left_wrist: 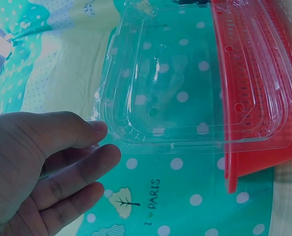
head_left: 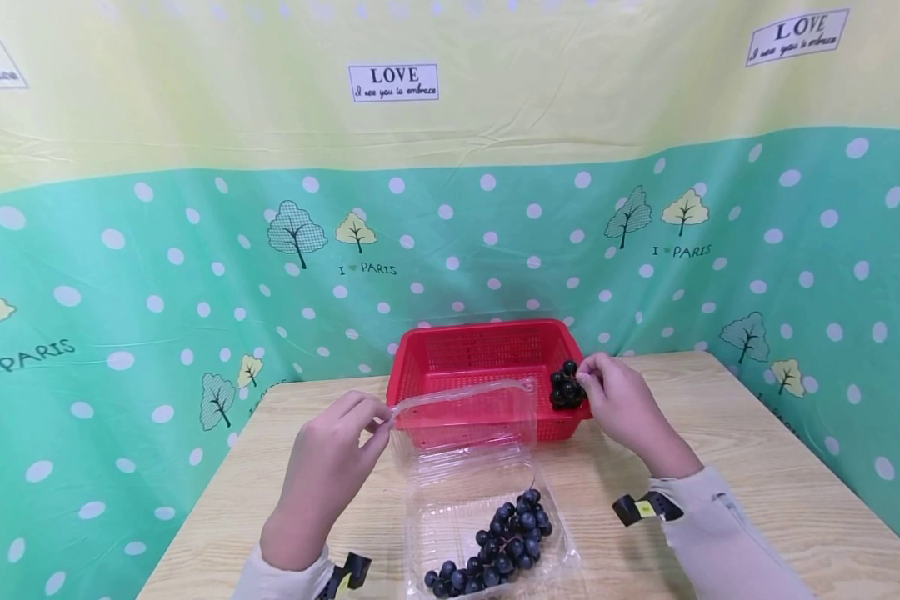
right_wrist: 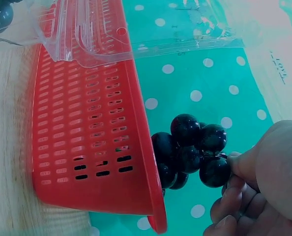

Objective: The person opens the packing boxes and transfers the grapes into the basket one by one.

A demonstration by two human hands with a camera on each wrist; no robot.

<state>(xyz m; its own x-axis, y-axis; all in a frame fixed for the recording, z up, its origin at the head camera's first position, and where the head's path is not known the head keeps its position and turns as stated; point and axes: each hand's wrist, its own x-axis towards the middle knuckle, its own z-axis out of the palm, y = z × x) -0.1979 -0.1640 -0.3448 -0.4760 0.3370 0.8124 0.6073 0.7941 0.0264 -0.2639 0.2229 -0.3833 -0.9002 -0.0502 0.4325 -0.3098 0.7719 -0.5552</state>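
Note:
My left hand (head_left: 336,467) pinches a corner of the raised lid (head_left: 465,417) of a clear plastic clamshell box; in the left wrist view thumb and forefinger meet at the lid's edge. Inside the box's base (head_left: 438,525) lies a large bunch of dark grapes (head_left: 502,542). Over the right end of a red plastic basket (head_left: 487,333), my right hand (head_left: 621,400) holds a small cluster of dark grapes (right_wrist: 190,152) by its stem. In the right wrist view this cluster hangs just beyond the basket's rim, and part of it is hidden behind that rim.
The basket stands at the back of the light wooden table (head_left: 682,417), behind the clear box. A green and yellow printed cloth (head_left: 450,208) hangs close behind the table and along its sides. The lid stands up in front of the basket, overlapping it in the head view.

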